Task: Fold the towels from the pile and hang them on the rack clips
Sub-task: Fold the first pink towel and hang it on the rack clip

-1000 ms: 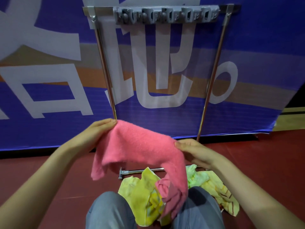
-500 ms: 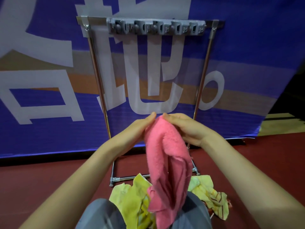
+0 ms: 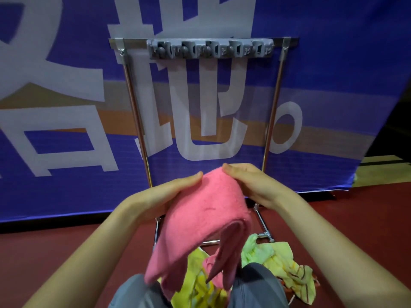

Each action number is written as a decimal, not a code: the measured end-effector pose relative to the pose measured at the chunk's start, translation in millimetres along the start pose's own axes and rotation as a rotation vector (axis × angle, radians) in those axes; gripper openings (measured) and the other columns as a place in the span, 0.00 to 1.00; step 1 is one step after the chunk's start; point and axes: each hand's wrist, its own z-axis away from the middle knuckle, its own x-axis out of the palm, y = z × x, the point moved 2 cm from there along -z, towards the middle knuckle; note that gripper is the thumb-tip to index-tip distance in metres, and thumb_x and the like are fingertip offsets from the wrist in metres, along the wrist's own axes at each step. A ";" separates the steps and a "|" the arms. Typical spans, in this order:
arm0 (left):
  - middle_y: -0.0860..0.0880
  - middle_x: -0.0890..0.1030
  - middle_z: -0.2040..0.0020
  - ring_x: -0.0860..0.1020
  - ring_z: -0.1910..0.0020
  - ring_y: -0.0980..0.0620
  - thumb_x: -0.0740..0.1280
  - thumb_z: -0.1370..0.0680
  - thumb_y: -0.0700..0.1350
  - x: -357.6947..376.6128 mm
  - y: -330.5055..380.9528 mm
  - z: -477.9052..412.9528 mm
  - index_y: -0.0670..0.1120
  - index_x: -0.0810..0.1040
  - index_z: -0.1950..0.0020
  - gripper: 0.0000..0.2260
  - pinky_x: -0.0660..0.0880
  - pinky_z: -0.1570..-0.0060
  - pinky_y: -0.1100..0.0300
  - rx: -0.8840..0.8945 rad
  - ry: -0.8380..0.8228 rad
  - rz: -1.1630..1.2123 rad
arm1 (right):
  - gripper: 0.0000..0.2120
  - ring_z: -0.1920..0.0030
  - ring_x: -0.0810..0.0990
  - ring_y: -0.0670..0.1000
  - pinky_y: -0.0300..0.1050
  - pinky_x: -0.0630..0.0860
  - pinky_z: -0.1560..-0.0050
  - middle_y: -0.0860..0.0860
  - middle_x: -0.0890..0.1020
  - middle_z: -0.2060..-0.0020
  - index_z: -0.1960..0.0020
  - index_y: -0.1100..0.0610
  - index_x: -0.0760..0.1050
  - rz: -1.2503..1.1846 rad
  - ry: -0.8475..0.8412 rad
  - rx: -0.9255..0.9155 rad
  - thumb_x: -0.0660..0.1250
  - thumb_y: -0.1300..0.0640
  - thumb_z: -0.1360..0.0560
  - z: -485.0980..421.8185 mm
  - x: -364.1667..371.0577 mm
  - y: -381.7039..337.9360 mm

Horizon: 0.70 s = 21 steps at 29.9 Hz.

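Note:
A pink towel [image 3: 206,221] hangs folded in half in front of me, its loose ends drooping toward my knees. My left hand [image 3: 164,196] grips its left side and my right hand [image 3: 251,185] grips its right side, fingertips nearly meeting at the fold on top. Below lies the pile of yellow and green towels [image 3: 280,265] on the floor. The metal rack [image 3: 273,112] stands ahead, with a grey strip of clips [image 3: 210,49] on its top bar. No towel hangs on the clips.
A blue banner [image 3: 66,107] with large white characters stands right behind the rack. The floor [image 3: 355,218] is dark red. My grey-trousered knees [image 3: 255,287] show at the bottom edge, with towels between them.
My hands came together from a spread hold, folding the pink towel in half. Since then the fold has opened slightly and the view has shifted so the rack sits lower.

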 end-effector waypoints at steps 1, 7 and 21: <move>0.55 0.85 0.59 0.82 0.58 0.57 0.61 0.36 0.61 1.2 1.5 0.9 0.52 0.79 0.52 0.20 0.75 0.51 0.60 -0.003 -0.006 -0.005 | 0.14 0.63 0.80 0.42 0.34 0.75 0.60 0.44 0.83 0.66 0.54 0.51 0.80 0.012 -0.015 -0.010 0.60 0.46 0.31 -1.1 3.4 -4.4; 0.59 0.84 0.55 0.81 0.55 0.61 0.54 0.28 0.62 9.6 22.7 4.4 0.60 0.76 0.48 0.17 0.76 0.56 0.68 0.141 -0.043 -0.083 | 0.15 0.65 0.78 0.42 0.32 0.74 0.61 0.45 0.80 0.67 0.55 0.52 0.79 0.020 -0.018 -0.028 0.60 0.44 0.32 -6.8 10.7 -8.6; 0.53 0.84 0.64 0.82 0.61 0.58 0.50 0.31 0.63 -10.6 48.9 -17.9 0.49 0.81 0.59 0.25 0.75 0.55 0.66 0.252 0.113 0.042 | 0.23 0.69 0.77 0.41 0.32 0.72 0.67 0.43 0.80 0.71 0.50 0.57 0.78 -0.022 -0.024 0.009 0.61 0.42 0.35 -30.0 -0.8 -26.6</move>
